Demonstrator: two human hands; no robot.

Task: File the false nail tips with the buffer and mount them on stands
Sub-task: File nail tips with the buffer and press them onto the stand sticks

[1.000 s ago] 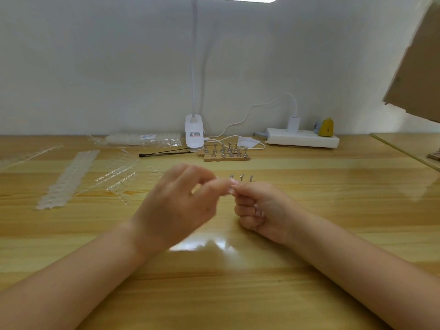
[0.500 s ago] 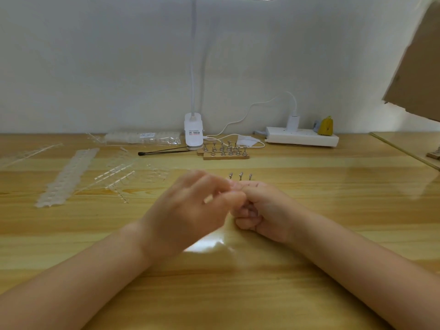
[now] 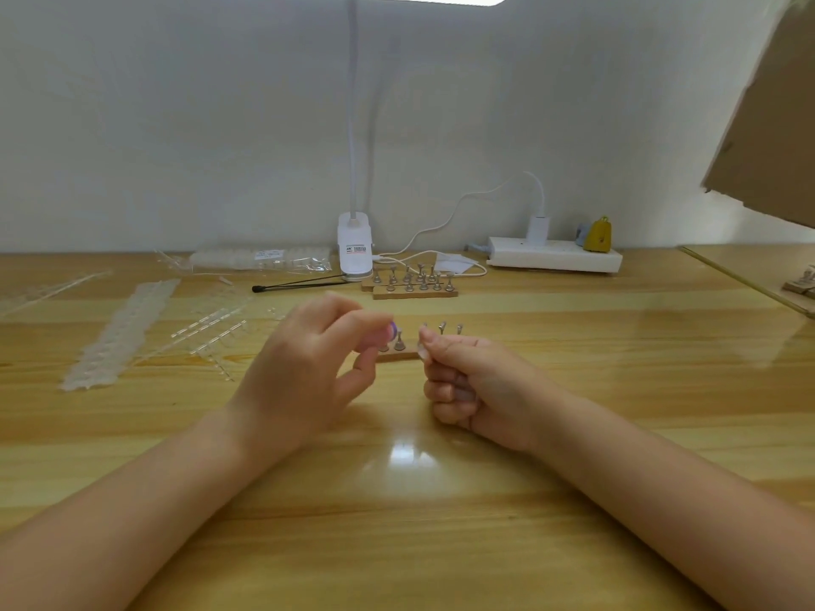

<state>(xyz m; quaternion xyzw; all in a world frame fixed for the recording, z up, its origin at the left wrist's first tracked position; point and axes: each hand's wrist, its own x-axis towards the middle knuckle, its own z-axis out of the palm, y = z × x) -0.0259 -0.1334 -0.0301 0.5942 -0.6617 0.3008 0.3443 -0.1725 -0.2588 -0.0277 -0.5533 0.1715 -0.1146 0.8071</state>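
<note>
**Hands apart over desk, each pinching something small**

Left hand (image 3: 304, 372) raised mid-desk, thumb and forefinger pinched on a small purple-tipped item (image 3: 390, 332), blurred, likely the buffer; other fingers loosely curled. Right hand (image 3: 476, 381) just right of it, not touching, fingers curled into a fist, thumb and forefinger pinching a clear nail tip (image 3: 422, 346), hard to make out. Between and behind the hands: wooden stand strip (image 3: 397, 355) with small metal stands (image 3: 399, 342) on it, three more stand tops (image 3: 442, 328) showing above the right hand. Second wooden stand rack (image 3: 414, 293) near the desk's back edge, beside the white lamp base (image 3: 354, 246). Black tool (image 3: 300, 285) left of that rack. Clear nail tip strips (image 3: 119, 332) and loose clear sprues (image 3: 211, 332) toward the desk's left edge. Bag of tips (image 3: 260, 259) at back edge. White power strip (image 3: 555, 258) back right. Wooden desk (image 3: 405, 522).
</note>
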